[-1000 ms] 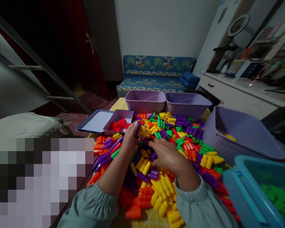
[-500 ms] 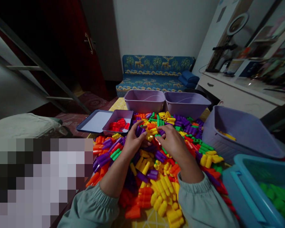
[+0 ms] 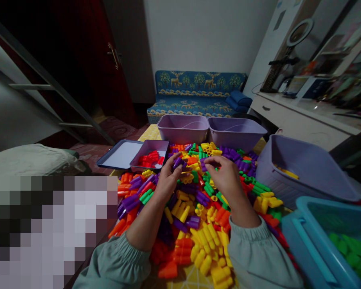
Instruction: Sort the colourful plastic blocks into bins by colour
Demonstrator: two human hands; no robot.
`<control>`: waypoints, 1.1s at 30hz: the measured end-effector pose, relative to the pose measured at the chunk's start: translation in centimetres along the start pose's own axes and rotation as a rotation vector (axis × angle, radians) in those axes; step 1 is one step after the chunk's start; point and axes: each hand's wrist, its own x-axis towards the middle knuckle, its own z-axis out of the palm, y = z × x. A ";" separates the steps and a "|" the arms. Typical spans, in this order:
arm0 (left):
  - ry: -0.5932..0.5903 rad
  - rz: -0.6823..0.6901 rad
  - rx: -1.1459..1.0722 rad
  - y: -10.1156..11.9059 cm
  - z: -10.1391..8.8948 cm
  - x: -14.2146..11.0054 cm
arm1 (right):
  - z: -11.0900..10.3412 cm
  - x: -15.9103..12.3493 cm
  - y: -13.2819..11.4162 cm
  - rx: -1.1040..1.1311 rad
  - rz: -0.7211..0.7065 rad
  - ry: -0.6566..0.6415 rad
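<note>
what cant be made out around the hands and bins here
- Floor of the back left purple bin: head view, hidden by its front wall
- Right side of the blue tub: head view, cut off by the picture edge
- Right hand's grip: head view, contact too small, partly behind its fingers
- Desk clutter: head view, blurred

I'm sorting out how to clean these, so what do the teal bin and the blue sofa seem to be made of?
Teal bin: probably smooth, slightly glossy plastic, judging by its moulded rim and soft highlights.
Sofa: apparently matte fabric, printed or woven, with deer and trees.
</note>
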 end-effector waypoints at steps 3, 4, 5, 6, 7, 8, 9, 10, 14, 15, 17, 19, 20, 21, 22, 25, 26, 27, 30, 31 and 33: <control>-0.005 -0.015 -0.021 0.3 0.2 0.0 | 0.2 -0.2 -1.3 0.357 -0.026 0.000; -0.013 -0.014 -0.019 0.4 0.3 0.0 | 0.4 -0.3 -1.6 0.432 -0.020 -0.028; -0.026 -0.008 -0.014 0.5 0.3 0.0 | 0.7 -0.4 -1.7 0.478 -0.008 -0.064; -0.040 -0.003 -0.006 0.5 0.3 -0.1 | 1.1 -0.6 -1.7 0.503 0.009 -0.098; -0.056 0.000 0.000 0.6 0.3 -0.1 | 1.5 -0.7 -1.6 0.510 0.027 -0.129; -0.071 0.000 0.004 0.6 0.3 -0.1 | 1.8 -0.8 -1.5 0.506 0.042 -0.159; -0.083 0.000 0.003 0.6 0.3 -0.1 | 2.1 -0.9 -1.3 0.497 0.054 -0.188; -0.092 0.000 -0.001 0.6 0.3 -0.1 | 2.3 -0.9 -1.1 0.491 0.064 -0.213; -0.140 0.000 -0.017 0.7 0.4 -0.2 | 2.3 -1.0 -1.0 0.484 0.065 -0.274; -0.155 -0.001 -0.015 0.7 0.4 -0.3 | 2.3 -1.0 -1.0 0.480 0.063 -0.275; -0.174 0.006 -0.008 0.8 0.4 -0.4 | 2.2 -0.9 -1.2 0.468 0.063 -0.271; -0.174 0.015 -0.001 0.9 0.5 -0.4 | 2.1 -0.9 -1.3 0.460 0.069 -0.264; -0.169 0.015 0.002 0.9 0.5 -0.4 | 2.2 -1.0 -1.3 0.460 0.071 -0.263; -0.163 0.013 0.004 1.0 0.5 -0.4 | 2.2 -1.0 -1.3 0.462 0.072 -0.262; -0.158 0.009 0.005 1.0 0.5 -0.5 | 2.2 -1.0 -1.4 0.466 0.073 -0.264; -0.142 -0.004 0.002 0.9 0.4 -0.4 | 2.2 -1.0 -1.4 0.480 0.076 -0.270; -0.138 -0.006 0.000 0.9 0.4 -0.4 | 2.2 -1.1 -1.5 0.483 0.077 -0.271; -0.134 -0.008 0.000 0.8 0.4 -0.4 | 2.2 -1.1 -1.5 0.484 0.077 -0.271; -0.131 -0.009 0.004 0.7 0.4 -0.4 | 2.1 -1.1 -1.5 0.477 0.066 -0.266; -0.132 -0.009 0.007 0.7 0.4 -0.4 | 2.1 -1.1 -1.5 0.474 0.062 -0.265; -0.133 -0.003 0.012 0.8 0.4 -0.3 | 2.1 -1.1 -1.5 0.470 0.059 -0.264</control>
